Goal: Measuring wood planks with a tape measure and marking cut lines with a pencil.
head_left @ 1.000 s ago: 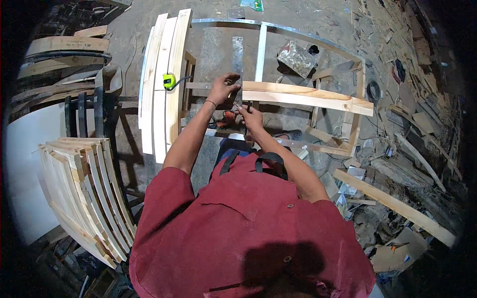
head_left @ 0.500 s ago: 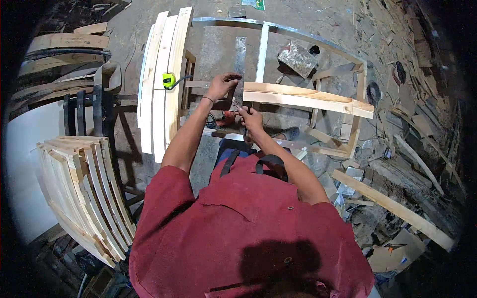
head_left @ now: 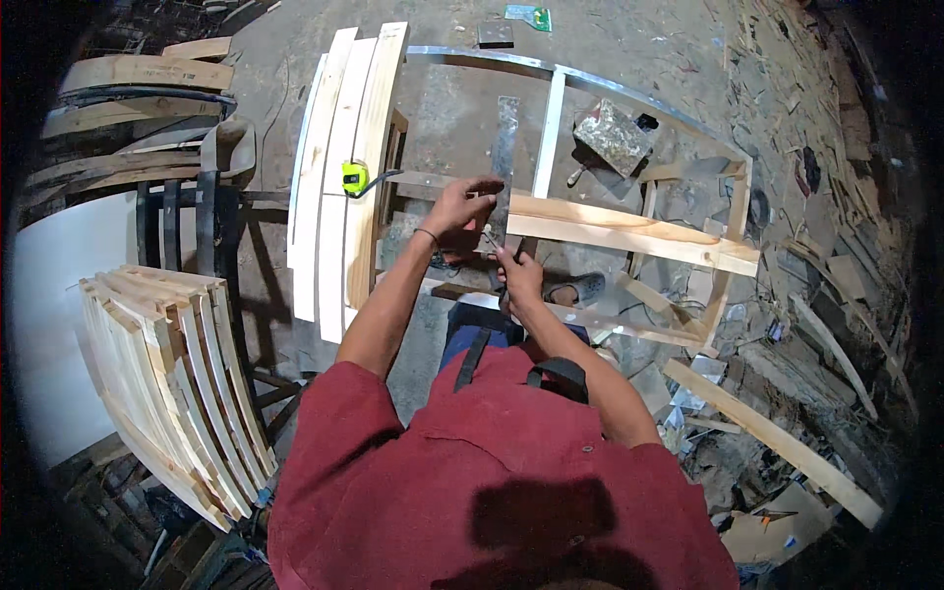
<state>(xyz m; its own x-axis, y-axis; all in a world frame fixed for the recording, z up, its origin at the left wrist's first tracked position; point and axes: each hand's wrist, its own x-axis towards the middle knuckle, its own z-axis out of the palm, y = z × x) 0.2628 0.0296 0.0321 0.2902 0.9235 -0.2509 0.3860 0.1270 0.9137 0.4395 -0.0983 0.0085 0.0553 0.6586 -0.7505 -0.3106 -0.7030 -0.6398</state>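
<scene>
A flat grey metal strip [head_left: 507, 133], like a steel ruler or the blade of a square, lies against the left end of a pale wooden board [head_left: 629, 234]. My left hand [head_left: 460, 211] has its fingers and thumb closed at the left edge of this strip. Just below the board's end, my right hand [head_left: 519, 278] is closed around a thin pencil-like stick [head_left: 492, 239], its tip pointing up and left toward my left hand. The board rests across a rectangular frame [head_left: 549, 138]. What lies beneath my left palm is partly hidden.
Left of my hands, several long planks [head_left: 339, 177] carry a yellow-green tape measure [head_left: 355, 178]. A stack of shaped wooden pieces [head_left: 182, 383] stands nearer on the left. A worn block [head_left: 612, 136] sits inside the frame. A loose plank [head_left: 777, 442] and scraps cover the right.
The view has shifted, so everything sits further right and lower. Both hands have drawn slightly toward me, and the pencil-like stick's tip has come down with my right hand.
</scene>
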